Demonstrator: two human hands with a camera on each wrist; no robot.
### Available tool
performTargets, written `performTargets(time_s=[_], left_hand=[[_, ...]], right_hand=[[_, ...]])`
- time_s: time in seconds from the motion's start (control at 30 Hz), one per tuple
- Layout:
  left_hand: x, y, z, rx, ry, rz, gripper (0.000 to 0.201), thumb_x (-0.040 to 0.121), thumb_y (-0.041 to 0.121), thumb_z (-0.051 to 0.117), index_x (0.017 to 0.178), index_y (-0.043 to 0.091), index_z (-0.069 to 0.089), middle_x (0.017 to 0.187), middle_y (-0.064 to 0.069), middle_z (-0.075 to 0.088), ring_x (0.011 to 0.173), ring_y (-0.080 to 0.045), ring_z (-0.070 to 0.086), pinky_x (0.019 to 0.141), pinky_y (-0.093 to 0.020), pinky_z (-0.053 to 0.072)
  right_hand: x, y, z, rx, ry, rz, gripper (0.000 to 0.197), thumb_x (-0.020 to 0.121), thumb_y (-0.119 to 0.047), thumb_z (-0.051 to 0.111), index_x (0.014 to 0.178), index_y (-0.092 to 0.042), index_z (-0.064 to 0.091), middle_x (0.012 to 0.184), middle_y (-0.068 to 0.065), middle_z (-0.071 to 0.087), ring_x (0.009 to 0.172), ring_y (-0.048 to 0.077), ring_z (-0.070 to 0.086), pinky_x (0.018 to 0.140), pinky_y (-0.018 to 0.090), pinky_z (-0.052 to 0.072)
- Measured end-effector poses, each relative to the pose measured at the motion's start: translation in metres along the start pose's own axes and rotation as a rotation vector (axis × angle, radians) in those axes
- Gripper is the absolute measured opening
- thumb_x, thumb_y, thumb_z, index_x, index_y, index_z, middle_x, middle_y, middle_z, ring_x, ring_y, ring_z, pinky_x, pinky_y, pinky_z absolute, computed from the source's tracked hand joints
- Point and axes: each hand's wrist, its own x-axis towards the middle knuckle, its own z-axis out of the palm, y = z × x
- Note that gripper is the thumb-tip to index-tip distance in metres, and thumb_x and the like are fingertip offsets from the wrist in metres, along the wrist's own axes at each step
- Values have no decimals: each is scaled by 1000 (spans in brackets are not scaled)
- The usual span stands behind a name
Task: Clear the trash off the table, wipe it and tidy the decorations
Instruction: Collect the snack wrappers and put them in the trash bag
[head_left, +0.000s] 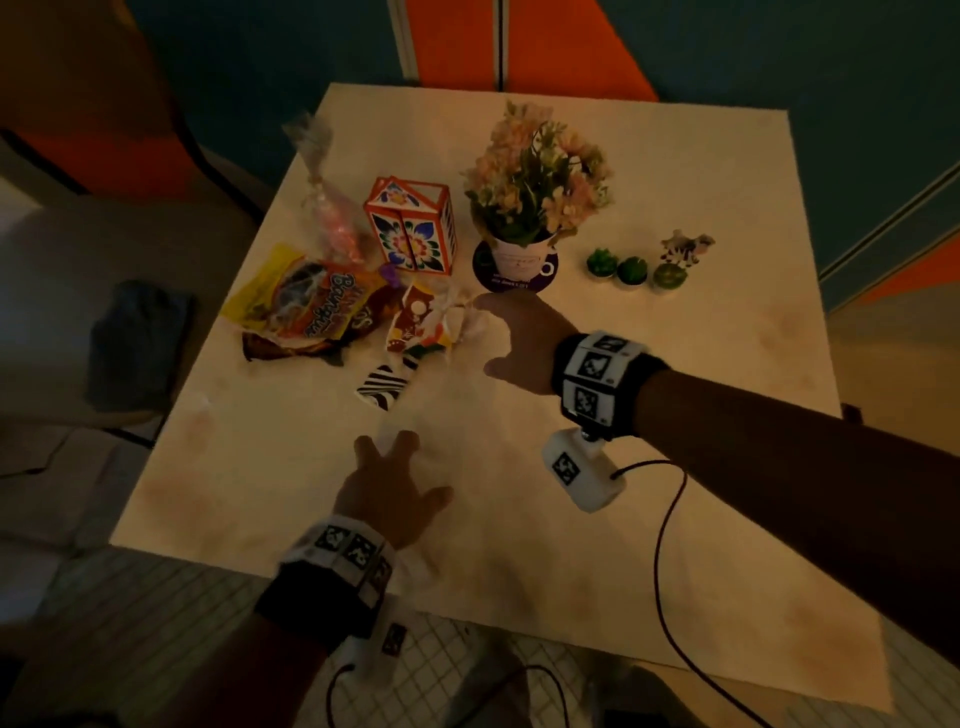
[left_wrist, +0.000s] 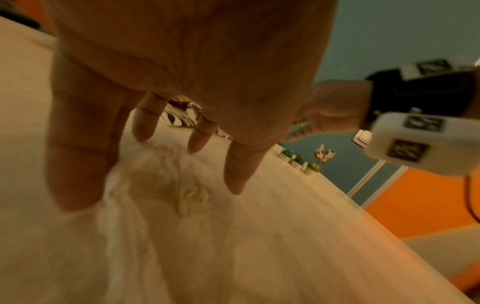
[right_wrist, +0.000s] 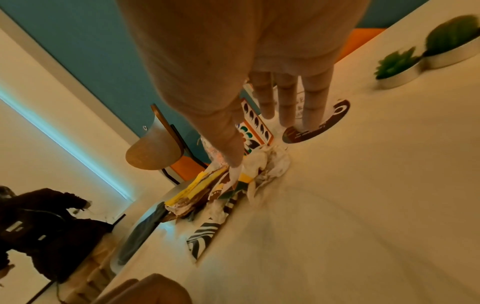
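The left hand (head_left: 387, 493) hovered with fingers spread over a crumpled tissue (left_wrist: 161, 181) near the table (head_left: 675, 389) front. The right hand (head_left: 524, 338), fingers straight, touched the wrappers (head_left: 415, 327) piled left of the flowerpot (head_left: 519, 260).

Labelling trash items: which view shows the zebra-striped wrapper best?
Head view: the zebra-striped wrapper lies whole and unobstructed on the table. Right wrist shows it foreshortened, at a slant. Left wrist catches only a sliver between the left hand's fingers.

Wrappers (head_left: 322, 317) crowd the left; table (head_left: 597, 545) front open.
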Motion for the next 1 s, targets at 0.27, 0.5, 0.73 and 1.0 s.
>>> performTargets(time_s=[0.27,0.5,0.73,1.0], left_hand=[[24,-16,-5,-102,118,194,17,83,3,52,97,13,56,103,-3,40,86,-26,54,78,-29,47],[60,-24,-55,-391,316,189,53,76,-8,51,124,14,51,132,-9,43,114,-31,50,89,-35,42],[96,-8,-48,-337,261,202,54,85,8,59,136,10,42,142,-13,30,126,-32,42,100,-35,39],[109,-4,-33,-251,346,181,50,82,34,68,121,12,47,131,-13,34,112,-35,51,90,-42,49]], right_hand=[[59,-25,22,-151,-60,30,90,80,-22,71,150,-31,15,160,3,1,147,34,3,116,52,22],[74,-29,31,-237,-47,76,90,72,-43,76,146,-28,26,154,4,20,138,34,24,109,50,33],[75,-33,34,-213,12,100,57,87,-30,58,140,-28,36,140,7,38,123,33,37,98,44,42],[69,-34,13,-23,50,133,53,80,-43,69,125,-16,57,128,10,48,117,30,46,99,39,43]])
